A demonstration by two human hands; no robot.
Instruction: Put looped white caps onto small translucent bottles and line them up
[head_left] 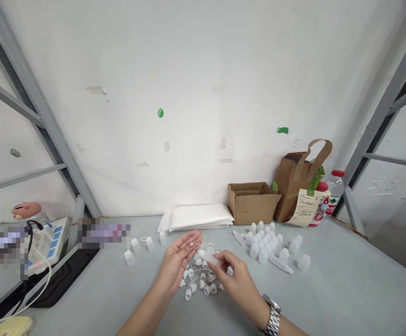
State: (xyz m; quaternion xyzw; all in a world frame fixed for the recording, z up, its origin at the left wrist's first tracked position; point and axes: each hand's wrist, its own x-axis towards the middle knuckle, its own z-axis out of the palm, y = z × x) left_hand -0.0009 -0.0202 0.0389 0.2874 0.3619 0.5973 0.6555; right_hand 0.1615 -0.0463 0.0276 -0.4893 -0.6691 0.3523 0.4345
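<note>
My right hand (236, 270) pinches a small translucent white dropper bottle (208, 256) between thumb and fingers. Its narrow tip points left at my left hand (182, 256). The left fingers are long and bent together with the thumb against them; what they hold, if anything, is too small to make out. Below and between both hands lies a loose pile of white caps with looped cords (203, 282), partly hidden by the hands. To the right stands a cluster of translucent small bottles (264, 242), with a slim tube-like bottle (281, 264) lying beside it.
Several white bottles with corded caps (135, 246) stand to the left. White padded envelopes (199, 215) lie against the wall, beside an open cardboard box (253, 207). A paper bag (292, 186) and a red-capped bottle (336, 186) stand back right. A power strip (54, 247) and cables are far left.
</note>
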